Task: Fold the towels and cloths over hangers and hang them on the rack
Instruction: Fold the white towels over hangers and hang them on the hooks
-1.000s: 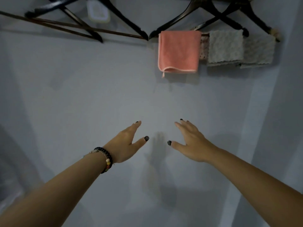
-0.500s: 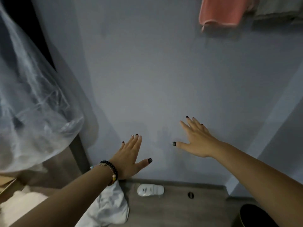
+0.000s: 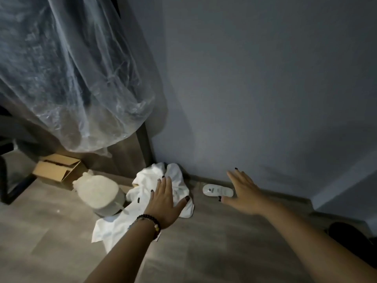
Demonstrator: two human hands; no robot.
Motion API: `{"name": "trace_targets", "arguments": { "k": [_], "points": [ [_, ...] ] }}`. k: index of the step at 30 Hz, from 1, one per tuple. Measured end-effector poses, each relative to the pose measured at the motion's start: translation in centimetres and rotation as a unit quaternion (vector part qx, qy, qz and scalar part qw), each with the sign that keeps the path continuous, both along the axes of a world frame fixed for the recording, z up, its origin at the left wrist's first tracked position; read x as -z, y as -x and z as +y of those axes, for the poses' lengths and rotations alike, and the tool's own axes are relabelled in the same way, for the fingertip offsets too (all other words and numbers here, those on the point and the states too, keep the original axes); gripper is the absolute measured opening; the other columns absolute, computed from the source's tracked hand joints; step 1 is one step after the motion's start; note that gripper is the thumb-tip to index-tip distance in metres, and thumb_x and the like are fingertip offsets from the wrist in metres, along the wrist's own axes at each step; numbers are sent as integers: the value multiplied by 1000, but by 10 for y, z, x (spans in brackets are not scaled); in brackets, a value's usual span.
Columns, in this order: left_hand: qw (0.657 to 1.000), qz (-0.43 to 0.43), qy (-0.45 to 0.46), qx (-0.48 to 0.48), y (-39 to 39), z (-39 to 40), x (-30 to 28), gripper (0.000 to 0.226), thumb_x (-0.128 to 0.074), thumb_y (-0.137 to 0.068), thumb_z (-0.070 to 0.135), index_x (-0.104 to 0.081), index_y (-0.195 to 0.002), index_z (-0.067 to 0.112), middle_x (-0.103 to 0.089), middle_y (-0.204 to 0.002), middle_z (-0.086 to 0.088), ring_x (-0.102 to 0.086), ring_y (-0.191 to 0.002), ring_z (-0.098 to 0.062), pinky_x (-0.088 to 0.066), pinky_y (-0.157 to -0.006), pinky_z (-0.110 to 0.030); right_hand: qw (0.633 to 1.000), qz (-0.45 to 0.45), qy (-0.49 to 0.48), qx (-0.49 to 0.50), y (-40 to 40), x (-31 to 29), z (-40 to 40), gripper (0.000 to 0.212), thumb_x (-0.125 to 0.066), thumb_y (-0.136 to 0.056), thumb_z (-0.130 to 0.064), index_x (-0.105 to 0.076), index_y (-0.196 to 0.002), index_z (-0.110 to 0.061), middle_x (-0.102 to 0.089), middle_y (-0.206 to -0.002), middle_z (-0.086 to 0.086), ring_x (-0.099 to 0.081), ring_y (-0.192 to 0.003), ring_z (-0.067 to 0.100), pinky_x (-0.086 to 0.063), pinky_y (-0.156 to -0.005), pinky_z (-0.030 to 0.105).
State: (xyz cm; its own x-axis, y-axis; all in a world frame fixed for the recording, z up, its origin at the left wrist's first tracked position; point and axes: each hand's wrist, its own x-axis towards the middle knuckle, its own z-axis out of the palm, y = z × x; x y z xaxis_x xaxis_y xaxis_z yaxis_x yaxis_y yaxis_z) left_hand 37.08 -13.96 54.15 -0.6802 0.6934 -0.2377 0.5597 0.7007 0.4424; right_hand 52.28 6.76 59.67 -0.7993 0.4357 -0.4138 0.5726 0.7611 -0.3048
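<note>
A crumpled white cloth (image 3: 142, 190) lies on the wooden floor at the foot of the grey wall. My left hand (image 3: 165, 201), with a bead bracelet on the wrist, is spread open above the cloth; I cannot tell whether it touches it. My right hand (image 3: 244, 193) is open in the air to the right, fingers apart, holding nothing. The rack, the hangers and the hung towels are out of view.
A clear plastic cover (image 3: 67, 74) hangs down at the upper left. On the floor are a cardboard box (image 3: 57, 170), a pale plush object (image 3: 100, 193), a small white device (image 3: 216, 189) by the skirting and a dark round object (image 3: 350, 235) at the right.
The view has swung down from the rack with its pink and grey towels to the floor. Both open hands have come down with it, the left one now over the white cloth.
</note>
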Motion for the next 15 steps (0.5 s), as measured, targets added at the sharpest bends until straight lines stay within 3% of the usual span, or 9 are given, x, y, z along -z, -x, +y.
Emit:
{"name": "trace_targets", "arguments": {
  "k": [4, 15],
  "points": [
    [998, -53, -13, -36, 31, -37, 24, 92, -38, -93, 62, 9, -153, 10, 12, -162, -4, 15, -148, -18, 0, -121, -41, 1000, -22, 14, 0, 42, 37, -40, 94, -51, -88, -60, 5, -154, -20, 15, -161, 5, 12, -148, 24, -6, -120, 41],
    [994, -104, 10, -15, 143, -86, 67, 88, -39, -94, 58, 7, -153, 11, 10, -162, -2, 13, -148, -16, -5, -122, -41, 994, -36, 106, 8, 160, 93, -117, 92, -52, -89, -55, 4, -154, -22, 14, -161, 4, 13, -148, 22, -6, -119, 39]
  ]
}}
